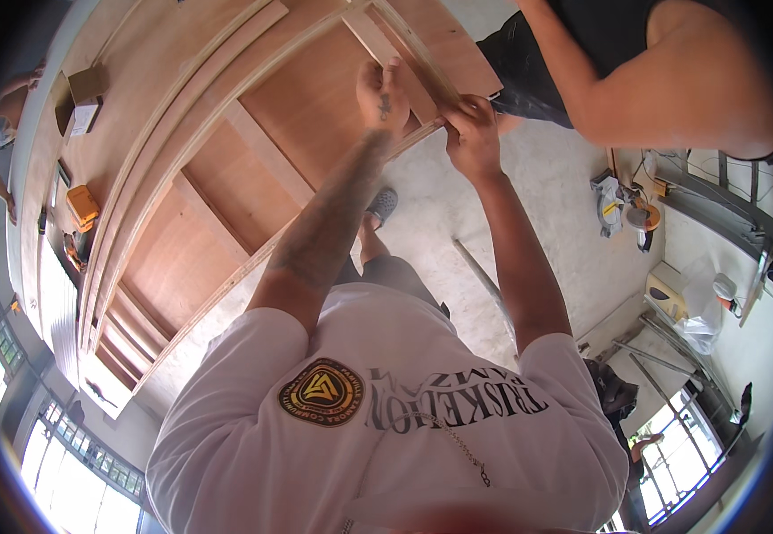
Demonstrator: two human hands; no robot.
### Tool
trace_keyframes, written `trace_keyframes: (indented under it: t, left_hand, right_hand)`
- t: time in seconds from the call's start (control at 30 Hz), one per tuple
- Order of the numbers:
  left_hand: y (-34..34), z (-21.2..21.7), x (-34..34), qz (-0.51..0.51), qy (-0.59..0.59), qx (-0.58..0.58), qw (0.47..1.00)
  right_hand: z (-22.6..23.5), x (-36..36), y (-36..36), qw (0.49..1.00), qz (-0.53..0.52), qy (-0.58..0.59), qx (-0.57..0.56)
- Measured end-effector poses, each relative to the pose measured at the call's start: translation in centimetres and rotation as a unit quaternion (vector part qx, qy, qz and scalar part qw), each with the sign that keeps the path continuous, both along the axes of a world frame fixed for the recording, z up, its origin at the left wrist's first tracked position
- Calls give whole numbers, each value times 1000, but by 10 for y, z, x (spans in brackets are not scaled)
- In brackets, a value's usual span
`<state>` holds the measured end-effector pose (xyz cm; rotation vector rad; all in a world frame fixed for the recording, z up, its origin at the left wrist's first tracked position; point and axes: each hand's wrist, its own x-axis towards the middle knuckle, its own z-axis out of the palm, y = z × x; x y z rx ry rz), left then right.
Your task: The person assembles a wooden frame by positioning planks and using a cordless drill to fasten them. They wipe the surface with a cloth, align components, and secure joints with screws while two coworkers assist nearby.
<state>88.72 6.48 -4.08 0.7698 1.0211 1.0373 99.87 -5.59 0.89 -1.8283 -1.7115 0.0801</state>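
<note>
Here, the left hand (pixel 383 94) and right hand (pixel 471 133) have their fingers clamped on a wooden strip (pixel 424 67). It likely seats best pressed flush against the plywood panel (pixel 311 107).

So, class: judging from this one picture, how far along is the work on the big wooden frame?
Done: the plywood panel already carries several cross battens and long edge strips. In hand: the left hand and right hand both hold a thin wooden strip at the frame's near corner. Left: that strip does not yet look fixed. Whether other corners are finished cannot be told.
</note>
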Motion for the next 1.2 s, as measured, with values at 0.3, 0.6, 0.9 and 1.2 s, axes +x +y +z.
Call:
trace_keyframes:
  t: [0.3, 0.6, 0.9, 1.2]
  left_hand:
    - [0, 15, -3, -19, 51, 1, 999]
    - [-24, 41, -42, -278, 100, 37, 955]
    - [-24, 34, -38, -256, 77, -2, 964]
    - [-23, 35, -34, -232, 95, 1, 968]
  right_hand:
    - [-4, 9, 4, 999, 32, -23, 8]
    - [-1, 12, 4, 998, 57, -25, 20]
    - [-7, 16, 5, 996, 56, -67, 5]
    - [11, 18, 1, 992, 50, -52, -107]
